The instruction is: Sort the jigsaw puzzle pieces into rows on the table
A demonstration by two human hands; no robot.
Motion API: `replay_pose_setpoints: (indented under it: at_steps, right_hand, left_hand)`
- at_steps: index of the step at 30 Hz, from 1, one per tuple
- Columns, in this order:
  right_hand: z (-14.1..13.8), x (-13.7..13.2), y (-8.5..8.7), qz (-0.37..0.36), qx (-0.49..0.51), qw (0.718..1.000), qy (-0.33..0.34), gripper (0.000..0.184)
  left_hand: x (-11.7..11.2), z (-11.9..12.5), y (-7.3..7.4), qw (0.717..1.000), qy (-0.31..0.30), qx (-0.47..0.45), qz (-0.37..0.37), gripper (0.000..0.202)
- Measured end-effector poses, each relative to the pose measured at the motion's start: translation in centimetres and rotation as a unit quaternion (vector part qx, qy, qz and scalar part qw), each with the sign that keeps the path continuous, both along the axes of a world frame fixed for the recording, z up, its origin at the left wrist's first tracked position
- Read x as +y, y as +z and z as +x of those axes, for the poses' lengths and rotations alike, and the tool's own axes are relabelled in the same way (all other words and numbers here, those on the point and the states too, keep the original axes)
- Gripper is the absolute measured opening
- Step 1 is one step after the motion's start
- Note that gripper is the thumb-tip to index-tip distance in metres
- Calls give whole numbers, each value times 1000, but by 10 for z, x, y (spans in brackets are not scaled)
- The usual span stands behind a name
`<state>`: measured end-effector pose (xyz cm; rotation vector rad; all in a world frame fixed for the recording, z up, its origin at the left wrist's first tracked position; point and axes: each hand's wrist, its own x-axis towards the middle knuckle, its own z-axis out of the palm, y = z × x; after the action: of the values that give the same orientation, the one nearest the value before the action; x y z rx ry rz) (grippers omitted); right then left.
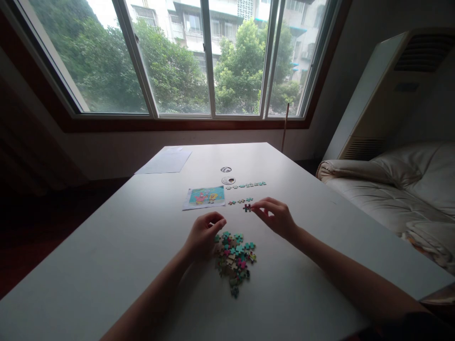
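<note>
A heap of loose jigsaw pieces [234, 255], teal, pink and tan, lies on the white table [106, 265] in front of me. My left hand [203, 235] rests curled at the heap's left edge, fingertips pinched together; what they hold, if anything, I cannot make out. My right hand [275, 217] reaches forward and pinches a dark puzzle piece [247, 208] against the tabletop. Just beyond it lie a short row of joined pieces [241, 201] and a longer row [246, 184]. A colourful reference picture [205, 196] sits to the left of these rows.
Two small round objects [228, 180] lie beyond the rows, and a sheet of paper [164, 161] sits at the table's far left. A cream sofa [398, 184] stands to the right of the table. Large windows [185, 57] fill the far wall.
</note>
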<state>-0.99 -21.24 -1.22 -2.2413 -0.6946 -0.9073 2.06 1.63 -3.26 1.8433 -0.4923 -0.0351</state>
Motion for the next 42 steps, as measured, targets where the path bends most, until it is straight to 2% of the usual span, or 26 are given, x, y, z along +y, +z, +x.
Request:
replay_pose_setpoints:
  at_steps: [5, 18, 23, 28, 35, 42]
  right_hand:
    - [5, -10, 2, 17, -19, 999, -24, 13]
    - [5, -10, 1, 19, -24, 999, -15, 11]
    - [10, -13, -1, -3, 13, 1000, -19, 16]
    - [32, -30, -9, -69, 107, 990, -60, 14]
    - [75, -58, -28, -66, 187, 975, -104, 14]
    - [93, -65, -39, -80, 197, 972, -103, 12]
  left_hand:
    - [4, 6, -6, 1000, 30, 1, 7, 19]
    - [5, 7, -9, 999, 32, 1, 15, 19]
    - [4, 7, -11, 1000, 24, -5, 18, 20]
    - [3, 6, -12, 999, 28, -16, 19, 20]
    - [3, 5, -11, 999, 39, -25, 21, 21]
    - [3, 5, -12, 999, 44, -23, 20, 21]
